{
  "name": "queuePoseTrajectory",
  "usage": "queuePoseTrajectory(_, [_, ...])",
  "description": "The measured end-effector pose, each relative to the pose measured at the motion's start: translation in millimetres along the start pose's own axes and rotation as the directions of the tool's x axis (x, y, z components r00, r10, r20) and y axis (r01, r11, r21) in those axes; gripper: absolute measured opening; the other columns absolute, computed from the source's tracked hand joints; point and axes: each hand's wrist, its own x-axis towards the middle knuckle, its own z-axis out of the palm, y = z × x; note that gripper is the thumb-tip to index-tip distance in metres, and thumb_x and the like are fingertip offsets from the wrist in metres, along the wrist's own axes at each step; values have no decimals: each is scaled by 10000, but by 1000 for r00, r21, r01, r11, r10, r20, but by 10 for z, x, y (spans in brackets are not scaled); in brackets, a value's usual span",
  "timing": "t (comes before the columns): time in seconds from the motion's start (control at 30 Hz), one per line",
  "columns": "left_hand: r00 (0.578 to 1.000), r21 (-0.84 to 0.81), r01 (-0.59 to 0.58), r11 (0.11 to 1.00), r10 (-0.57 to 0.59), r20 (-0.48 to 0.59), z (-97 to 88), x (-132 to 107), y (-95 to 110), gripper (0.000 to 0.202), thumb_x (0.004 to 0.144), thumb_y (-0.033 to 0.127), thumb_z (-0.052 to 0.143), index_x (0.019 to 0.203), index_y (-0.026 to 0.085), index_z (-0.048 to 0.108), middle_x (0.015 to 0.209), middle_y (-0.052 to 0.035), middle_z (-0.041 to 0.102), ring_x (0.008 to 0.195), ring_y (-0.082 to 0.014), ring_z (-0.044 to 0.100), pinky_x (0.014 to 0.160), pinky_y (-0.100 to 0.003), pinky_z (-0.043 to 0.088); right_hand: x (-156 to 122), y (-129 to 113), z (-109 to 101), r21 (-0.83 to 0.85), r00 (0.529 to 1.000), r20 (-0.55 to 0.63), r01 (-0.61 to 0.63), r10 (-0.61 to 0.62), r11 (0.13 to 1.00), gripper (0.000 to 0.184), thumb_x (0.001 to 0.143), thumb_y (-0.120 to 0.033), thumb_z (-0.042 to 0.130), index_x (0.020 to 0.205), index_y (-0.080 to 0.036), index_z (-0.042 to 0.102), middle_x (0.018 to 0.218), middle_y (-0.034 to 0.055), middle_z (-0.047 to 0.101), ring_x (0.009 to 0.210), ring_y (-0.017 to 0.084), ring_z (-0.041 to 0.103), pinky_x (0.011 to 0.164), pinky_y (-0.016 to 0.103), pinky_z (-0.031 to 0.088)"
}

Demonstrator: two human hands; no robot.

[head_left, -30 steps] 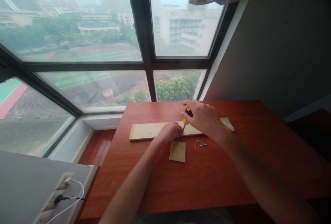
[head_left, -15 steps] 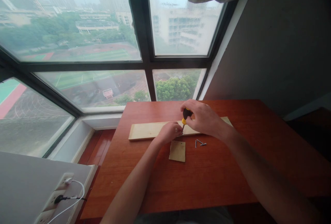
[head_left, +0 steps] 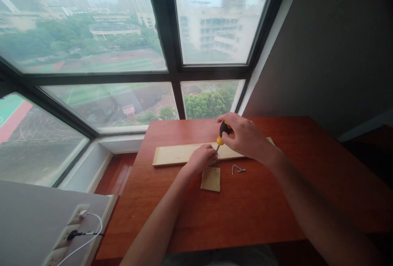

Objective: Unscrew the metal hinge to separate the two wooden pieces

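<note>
My right hand [head_left: 242, 135] is wrapped round the black and yellow handle of a screwdriver [head_left: 220, 140], its shaft tilted down toward my left fingertips. My left hand [head_left: 201, 157] is closed at the front edge of a long pale wooden board [head_left: 172, 155], pinching a small shiny metal piece [head_left: 215, 160] beside the screwdriver tip. Its exact kind is too small to tell. Just in front lies a small square wooden piece [head_left: 211, 180] with small holes near its far edge. Several loose screws [head_left: 238, 169] lie to the right of it.
Everything rests on a reddish-brown wooden table [head_left: 245, 212]. Large windows [head_left: 208, 98] stand behind it, and a grey wall [head_left: 322, 61] rises on the right. At lower left, wall sockets [head_left: 66, 235] hold a white cable [head_left: 100, 221] and a black plug [head_left: 73, 235].
My right hand and the screwdriver handle have risen slightly, showing more of the tool. My left fingers have shifted a little, exposing more of the metal piece. The board and screws stay put.
</note>
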Motion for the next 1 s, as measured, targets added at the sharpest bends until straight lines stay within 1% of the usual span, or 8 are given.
queuePoseTrajectory(0.2, [1000, 48, 4, 999, -4, -4, 3, -33, 29, 224, 902, 233, 478, 871, 199, 697, 887, -67, 639, 842, -204, 570, 715, -294, 423, -104, 64, -203, 64, 994, -92, -50, 56, 997, 273, 798, -183, 538, 1066, -215, 579, 1036, 52, 646, 856, 195, 613, 778, 320, 474])
queuePoseTrajectory(0.33, [1000, 94, 13, 996, -11, -25, 24, -53, 37, 219, 927, 243, 462, 909, 213, 678, 922, -58, 654, 860, -197, 575, 731, -284, 430, -344, 181, -287, 119, 969, -202, -121, 144, 985, 266, 790, -182, 560, 1051, -227, 586, 1028, 45, 654, 905, 205, 622, 815, 330, 486])
queuePoseTrajectory(0.5, [997, 50, 26, 998, -22, -70, 19, -87, 25, 183, 929, 222, 460, 933, 207, 642, 963, -60, 657, 885, -194, 574, 759, -286, 439, -717, 370, -289, 167, 920, -267, -249, 287, 954, 275, 791, -215, 574, 1063, -249, 595, 1069, 30, 663, 977, 213, 621, 843, 331, 485])
queuePoseTrajectory(0.67, [994, -12, 53, 999, -54, -92, 2, -106, 52, 168, 923, 238, 485, 889, 201, 645, 943, -62, 652, 874, -191, 574, 769, -289, 438, -1021, 503, -233, 203, 875, -253, -369, 413, 907, 252, 812, -280, 580, 1061, -259, 604, 1077, 26, 665, 991, 221, 630, 845, 329, 484])
queuePoseTrajectory(0.8, [986, -141, 98, 985, -116, -123, -8, -161, 127, 147, 911, 241, 503, 868, 192, 635, 892, -45, 653, 812, -166, 581, 729, -264, 437, -1227, 594, -157, 220, 851, -240, -422, 468, 880, 243, 823, -324, 585, 1058, -264, 605, 1102, 26, 662, 1039, 234, 613, 897, 354, 462])
queuePoseTrajectory(0.87, [984, -188, 118, 975, -140, -108, 0, -215, 168, 145, 906, 233, 502, 854, 188, 630, 846, -32, 654, 782, -156, 586, 708, -251, 435, -1318, 640, -107, 256, 835, -217, -451, 506, 855, 262, 827, -351, 587, 1076, -269, 603, 1112, 28, 659, 1031, 240, 615, 897, 370, 466])
queuePoseTrajectory(0.93, [984, -181, 144, 973, -159, -74, 24, -279, 206, 150, 903, 230, 500, 843, 189, 632, 822, -26, 656, 772, -155, 592, 697, -246, 434, -1387, 673, -51, 290, 822, -192, -474, 536, 831, 280, 826, -377, 591, 1085, -269, 604, 1100, 33, 659, 999, 241, 623, 876, 377, 479])
queuePoseTrajectory(1.0, [983, -106, 173, 979, -179, -50, 59, -341, 238, 161, 904, 242, 496, 843, 193, 637, 841, -32, 652, 779, -162, 595, 693, -250, 433, -1427, 680, 11, 315, 817, -176, -482, 550, 817, 292, 823, -389, 594, 1088, -265, 605, 1088, 38, 658, 977, 240, 625, 859, 375, 487])
